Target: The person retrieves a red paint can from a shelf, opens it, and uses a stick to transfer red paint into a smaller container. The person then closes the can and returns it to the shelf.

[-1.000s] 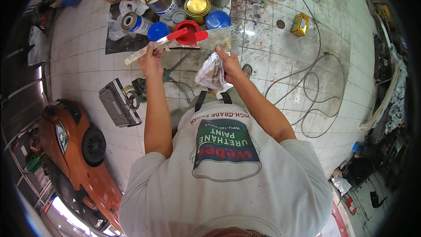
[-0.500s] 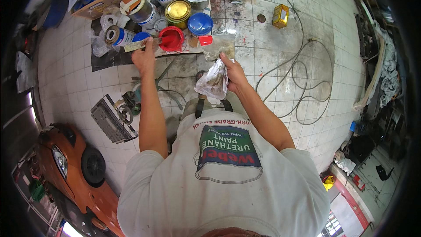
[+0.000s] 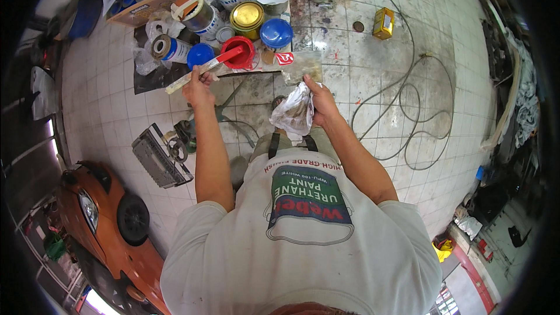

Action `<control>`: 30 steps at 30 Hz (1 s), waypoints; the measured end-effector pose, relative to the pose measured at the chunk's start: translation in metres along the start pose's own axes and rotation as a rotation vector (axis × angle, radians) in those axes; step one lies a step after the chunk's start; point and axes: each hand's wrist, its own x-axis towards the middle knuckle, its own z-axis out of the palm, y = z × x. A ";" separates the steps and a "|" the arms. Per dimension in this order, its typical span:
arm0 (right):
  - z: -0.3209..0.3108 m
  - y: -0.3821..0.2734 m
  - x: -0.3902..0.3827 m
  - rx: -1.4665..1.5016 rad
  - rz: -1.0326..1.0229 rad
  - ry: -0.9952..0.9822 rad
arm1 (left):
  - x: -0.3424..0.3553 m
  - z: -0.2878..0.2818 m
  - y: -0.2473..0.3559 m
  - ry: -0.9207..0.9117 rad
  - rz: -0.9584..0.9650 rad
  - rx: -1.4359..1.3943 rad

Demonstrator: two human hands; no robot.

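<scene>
Head view: my left hand [image 3: 200, 90] pinches a long, flat, pale stick [image 3: 185, 83] between thumb and fingers, its wet red end pointing to two o'clock over an open round tin of red paint [image 3: 248, 58]. My right hand [image 3: 322, 102] has its fingers closed on a crumpled, stained white wad [image 3: 291, 112] at nine o'clock, thumb against a see-through flat sheet daubed red [image 3: 309, 63] at eleven. One yellow boxy tin [image 3: 383, 24] sits toward one o'clock.

A head-worn fisheye looks down over the shirt [image 3: 303, 256], left hand [image 3: 199, 89] and right hand [image 3: 324, 102].
</scene>
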 end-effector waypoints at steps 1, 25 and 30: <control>0.000 -0.001 -0.001 -0.009 0.004 0.012 | 0.003 -0.004 0.004 0.014 0.001 -0.004; -0.008 -0.015 -0.013 -0.010 -0.147 0.111 | -0.067 0.007 0.142 -0.915 0.549 0.998; -0.007 -0.018 -0.018 0.073 -0.164 0.123 | -0.062 0.091 0.141 -0.959 0.870 1.431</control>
